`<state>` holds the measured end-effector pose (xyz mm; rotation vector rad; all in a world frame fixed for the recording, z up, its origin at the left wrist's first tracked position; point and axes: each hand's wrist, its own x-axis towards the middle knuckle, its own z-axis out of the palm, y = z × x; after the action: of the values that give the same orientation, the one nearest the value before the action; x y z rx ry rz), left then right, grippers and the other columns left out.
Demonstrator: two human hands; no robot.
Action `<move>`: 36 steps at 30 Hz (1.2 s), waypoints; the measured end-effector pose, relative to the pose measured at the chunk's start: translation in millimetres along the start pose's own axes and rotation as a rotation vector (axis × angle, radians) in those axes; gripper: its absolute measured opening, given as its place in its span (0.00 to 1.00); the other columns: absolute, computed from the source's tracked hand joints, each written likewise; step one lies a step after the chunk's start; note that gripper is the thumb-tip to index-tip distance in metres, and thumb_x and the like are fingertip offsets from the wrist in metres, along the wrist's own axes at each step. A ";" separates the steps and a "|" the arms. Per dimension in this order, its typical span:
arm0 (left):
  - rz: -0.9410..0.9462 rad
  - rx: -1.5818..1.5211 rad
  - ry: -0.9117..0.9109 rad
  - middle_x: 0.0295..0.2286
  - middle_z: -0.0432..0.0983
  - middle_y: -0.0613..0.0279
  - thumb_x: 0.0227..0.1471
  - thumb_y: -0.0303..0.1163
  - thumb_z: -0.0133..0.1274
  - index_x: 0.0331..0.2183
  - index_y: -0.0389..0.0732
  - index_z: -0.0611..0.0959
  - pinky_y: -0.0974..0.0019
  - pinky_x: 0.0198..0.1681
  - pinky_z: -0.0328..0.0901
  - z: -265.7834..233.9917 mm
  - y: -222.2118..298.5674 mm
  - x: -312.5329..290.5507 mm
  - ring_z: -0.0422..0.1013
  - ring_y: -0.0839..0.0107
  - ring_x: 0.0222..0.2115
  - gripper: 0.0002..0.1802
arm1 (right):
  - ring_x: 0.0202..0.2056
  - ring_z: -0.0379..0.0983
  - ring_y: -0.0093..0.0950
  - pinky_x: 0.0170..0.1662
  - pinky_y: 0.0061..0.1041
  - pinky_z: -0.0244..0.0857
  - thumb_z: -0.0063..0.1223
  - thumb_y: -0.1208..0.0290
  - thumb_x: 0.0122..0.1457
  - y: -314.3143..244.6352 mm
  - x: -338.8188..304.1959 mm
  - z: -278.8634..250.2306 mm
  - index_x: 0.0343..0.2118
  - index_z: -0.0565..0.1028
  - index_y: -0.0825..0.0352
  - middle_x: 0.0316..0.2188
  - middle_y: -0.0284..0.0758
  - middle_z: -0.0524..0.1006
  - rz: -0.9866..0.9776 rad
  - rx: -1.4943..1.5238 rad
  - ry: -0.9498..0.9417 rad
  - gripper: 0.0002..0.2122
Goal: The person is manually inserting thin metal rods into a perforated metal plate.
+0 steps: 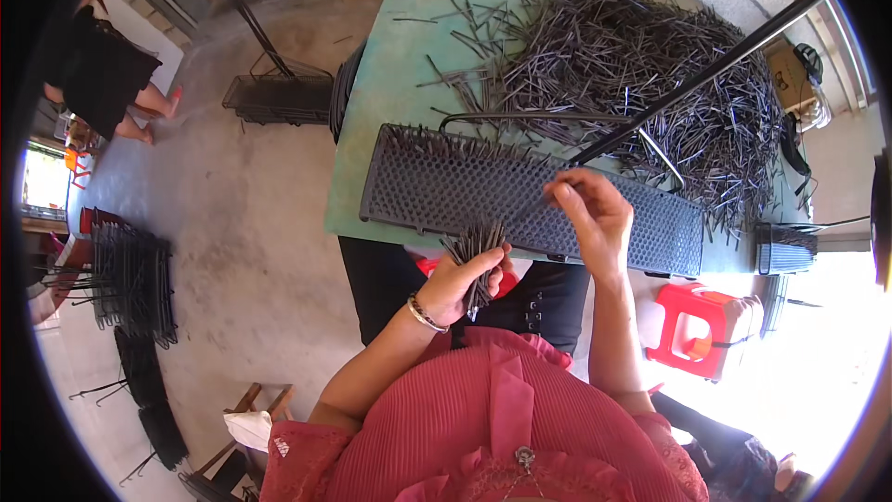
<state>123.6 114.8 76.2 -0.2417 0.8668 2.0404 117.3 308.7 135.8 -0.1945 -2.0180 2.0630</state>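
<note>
A long black perforated panel (520, 188) lies on the green table in front of me, with rows of small holes across it. Thin dark strips (446, 141) stand up along the left part of its far edge. My left hand (457, 281) is closed around a bundle of similar thin dark strips (476, 244), just off the panel's near edge. Over the panel's middle, my right hand (599, 221) is closed in a pinch with thumb and fingertips together. Whatever it may hold is too small to make out.
A large heap of loose dark strips (641, 74) covers the table's (372, 144) far right. A black rod (743, 48) rises from the panel's wire frame toward the upper right. Stacked black racks (135, 279) stand at left; a red stool (688, 327) is at right. A person (107, 65) is far left.
</note>
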 end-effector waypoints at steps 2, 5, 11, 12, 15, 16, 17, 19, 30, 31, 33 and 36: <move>-0.001 0.009 0.025 0.26 0.73 0.65 0.53 0.31 0.51 0.38 0.37 0.75 0.76 0.25 0.64 0.2 5.2 0.7 0.67 0.80 0.22 0.11 | 0.32 0.73 0.19 0.39 0.17 0.66 0.55 0.77 0.55 6.3 17.4 13.3 0.37 0.74 0.73 0.30 0.34 0.77 -0.070 -0.126 0.037 0.08; -0.030 -0.017 0.062 0.28 0.74 0.63 0.51 0.30 0.52 0.39 0.37 0.75 0.73 0.30 0.67 -13.0 -0.1 4.8 0.70 0.77 0.26 0.12 | 0.29 0.73 0.19 0.34 0.18 0.66 0.56 0.76 0.53 19.0 42.7 34.9 0.36 0.75 0.70 0.28 0.35 0.78 -0.209 -0.295 0.033 0.08; -0.107 -0.110 -0.042 0.32 0.76 0.60 0.53 0.32 0.52 0.41 0.39 0.75 0.63 0.39 0.71 -8.2 4.6 0.7 0.74 0.68 0.34 0.13 | 0.26 0.73 0.20 0.31 0.19 0.66 0.56 0.76 0.53 35.4 62.7 54.6 0.35 0.76 0.70 0.27 0.36 0.78 -0.236 -0.430 -0.016 0.08; -0.136 -0.114 -0.006 0.32 0.76 0.60 0.53 0.32 0.53 0.41 0.41 0.75 0.64 0.35 0.71 -7.0 4.4 -1.4 0.75 0.69 0.31 0.13 | 0.26 0.73 0.20 0.31 0.19 0.66 0.56 0.76 0.53 36.2 63.3 56.6 0.35 0.76 0.70 0.27 0.36 0.78 -0.228 -0.432 -0.024 0.08; -0.133 -0.071 0.011 0.32 0.76 0.60 0.51 0.31 0.55 0.40 0.41 0.75 0.67 0.32 0.72 -13.4 -2.8 0.8 0.75 0.71 0.29 0.13 | 0.25 0.73 0.19 0.31 0.18 0.66 0.57 0.76 0.52 41.1 66.4 59.3 0.34 0.76 0.71 0.25 0.35 0.78 -0.262 -0.432 0.053 0.07; -0.123 -0.050 0.036 0.31 0.76 0.61 0.49 0.30 0.58 0.39 0.41 0.76 0.69 0.29 0.71 -9.4 -1.4 -0.5 0.74 0.73 0.27 0.13 | 0.25 0.73 0.19 0.31 0.18 0.66 0.57 0.76 0.52 43.4 67.4 58.6 0.34 0.76 0.71 0.25 0.35 0.78 -0.252 -0.404 0.068 0.07; -0.132 -0.055 0.039 0.31 0.76 0.61 0.49 0.30 0.58 0.39 0.41 0.76 0.69 0.29 0.71 -9.6 -1.1 0.4 0.74 0.73 0.27 0.13 | 0.25 0.73 0.19 0.31 0.18 0.66 0.57 0.76 0.52 43.7 68.1 57.9 0.34 0.76 0.71 0.25 0.35 0.78 -0.242 -0.377 0.084 0.07; -0.081 0.044 0.003 0.29 0.76 0.62 0.48 0.31 0.58 0.37 0.41 0.76 0.70 0.28 0.70 -11.3 -1.9 2.7 0.74 0.74 0.26 0.12 | 0.25 0.73 0.19 0.31 0.19 0.67 0.58 0.76 0.52 42.4 69.1 57.4 0.34 0.76 0.71 0.25 0.36 0.78 -0.233 -0.452 0.072 0.07; -0.176 -0.214 -0.163 0.32 0.72 0.56 0.48 0.23 0.47 0.44 0.33 0.71 0.59 0.43 0.67 -15.4 7.2 1.6 0.72 0.64 0.33 0.18 | 0.26 0.74 0.27 0.31 0.22 0.67 0.58 0.76 0.51 42.0 73.4 56.9 0.33 0.75 0.71 0.27 0.37 0.78 -0.426 -0.553 -0.063 0.08; -0.176 -0.215 -0.161 0.32 0.72 0.56 0.48 0.23 0.47 0.44 0.33 0.71 0.59 0.43 0.67 -16.4 5.9 1.8 0.72 0.64 0.33 0.18 | 0.26 0.74 0.28 0.32 0.22 0.67 0.58 0.76 0.51 42.3 72.3 57.6 0.33 0.75 0.71 0.27 0.38 0.77 -0.413 -0.542 -0.059 0.08; -0.102 -0.126 -0.188 0.32 0.72 0.58 0.53 0.27 0.49 0.43 0.34 0.72 0.61 0.41 0.68 -18.2 0.9 2.3 0.72 0.67 0.33 0.14 | 0.26 0.75 0.29 0.32 0.23 0.67 0.58 0.76 0.51 43.7 70.8 57.6 0.33 0.75 0.71 0.27 0.38 0.77 -0.399 -0.532 -0.054 0.08; -0.103 -0.073 -0.176 0.30 0.72 0.62 0.55 0.32 0.50 0.41 0.36 0.72 0.65 0.36 0.69 -13.7 3.3 2.9 0.72 0.71 0.30 0.13 | 0.27 0.75 0.30 0.31 0.23 0.68 0.58 0.76 0.51 49.5 68.1 58.0 0.34 0.75 0.71 0.28 0.38 0.77 -0.408 -0.534 -0.022 0.08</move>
<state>117.2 106.4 66.4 -0.1413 0.6591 1.9663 32.3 270.5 93.6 0.1387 -2.3435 1.2702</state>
